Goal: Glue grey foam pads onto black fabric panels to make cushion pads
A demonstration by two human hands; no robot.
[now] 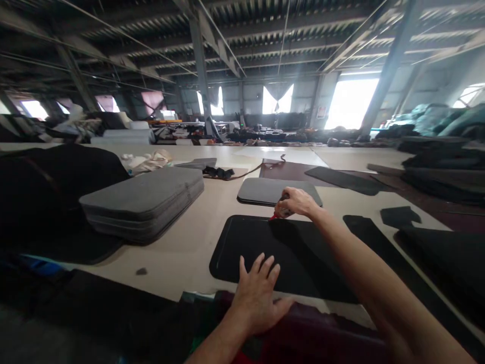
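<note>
A black panel with rounded corners [242, 242] lies flat before me, with a thin pale line along its left and far edges. My left hand [257, 288] rests at the panel's near edge, fingers spread and holding nothing. At the far edge, my right hand [297, 202] is closed around a red-tipped tool [273, 217], its tip down at the panel's border. Fingers hide most of the tool, so its exact kind does not show. Just beyond it sits a low stack of grey panels [261, 190], partly behind the right hand.
A taller stack of grey panels [144, 194] stands at left beside a mass of black material [56, 187]. Dark strips [364, 227] and black sheets [450, 258] lie to the right. A brown strap [252, 170] curls on the pale table [182, 258] farther back.
</note>
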